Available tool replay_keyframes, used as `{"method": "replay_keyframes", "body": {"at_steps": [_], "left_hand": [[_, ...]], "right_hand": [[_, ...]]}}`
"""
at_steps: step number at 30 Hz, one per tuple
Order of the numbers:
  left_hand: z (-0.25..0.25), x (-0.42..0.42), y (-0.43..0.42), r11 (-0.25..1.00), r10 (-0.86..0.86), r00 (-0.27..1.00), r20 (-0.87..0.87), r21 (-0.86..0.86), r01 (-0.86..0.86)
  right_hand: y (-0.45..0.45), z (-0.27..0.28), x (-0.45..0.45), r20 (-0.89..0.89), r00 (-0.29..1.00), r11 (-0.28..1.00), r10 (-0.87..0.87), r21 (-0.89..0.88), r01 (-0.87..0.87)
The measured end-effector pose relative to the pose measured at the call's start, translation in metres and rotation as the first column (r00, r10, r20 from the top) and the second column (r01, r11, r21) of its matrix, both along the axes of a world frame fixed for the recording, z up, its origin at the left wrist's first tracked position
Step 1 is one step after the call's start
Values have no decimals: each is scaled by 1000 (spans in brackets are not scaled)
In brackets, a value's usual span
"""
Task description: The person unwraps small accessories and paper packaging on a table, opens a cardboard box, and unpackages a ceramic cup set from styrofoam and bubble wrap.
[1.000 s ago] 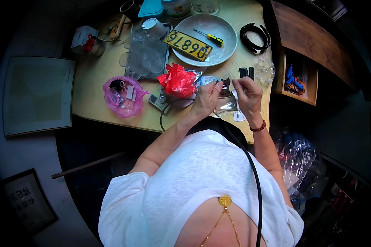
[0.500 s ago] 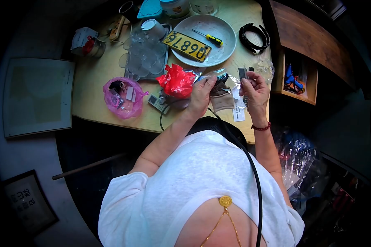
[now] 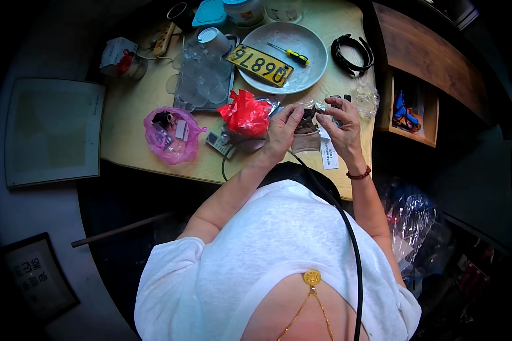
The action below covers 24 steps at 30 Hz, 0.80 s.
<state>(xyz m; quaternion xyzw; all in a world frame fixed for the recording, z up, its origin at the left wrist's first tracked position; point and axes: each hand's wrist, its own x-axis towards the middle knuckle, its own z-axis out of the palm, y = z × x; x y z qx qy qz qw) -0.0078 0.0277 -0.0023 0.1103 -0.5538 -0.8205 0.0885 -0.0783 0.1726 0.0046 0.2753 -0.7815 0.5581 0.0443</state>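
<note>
A small clear plastic bag with a folded brown cloth-like item point(image 3: 307, 142) in it is in front of me at the table's near edge. My left hand point(image 3: 281, 132) is closed on the bag's left side, thumb on top. At the bag's upper right edge, my right hand point(image 3: 345, 132) has its thumb and fingertips bent against the plastic; exactly what they pinch is partly hidden. A white printed card point(image 3: 329, 154) lies under my right wrist. Left of my left hand is a crumpled red plastic bag point(image 3: 246, 115).
A round grey tray point(image 3: 316, 68) bears a yellow number plate point(image 3: 260, 65) and a screwdriver point(image 3: 296, 56). A pink bag point(image 3: 170, 136), a remote control point(image 3: 219, 143) and clear cups point(image 3: 202, 77) are at left. A black coil point(image 3: 351, 55) and an open drawer point(image 3: 415, 133) are at right.
My right hand has moved left and closer to my left hand, its fingertips now at the bag's upper edge. The left hand stays nearly in place on the bag.
</note>
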Motion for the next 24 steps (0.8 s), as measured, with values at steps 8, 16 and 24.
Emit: {"method": "replay_keyframes", "body": {"at_steps": [8,16,24], "left_hand": [[0,-2,-1,998,-8,1000,-18,-62,7],[-3,-1,0,986,12,1000,2,-168,-12],[1,-4,-1,997,77,996,33,22,-78]], "right_hand": [[-5,-9,1,110,994,998,9,-57,-3],[-5,-10,2,459,856,914,238,-404,-37],[2,-10,-1,499,858,886,125,-445,130]]}}
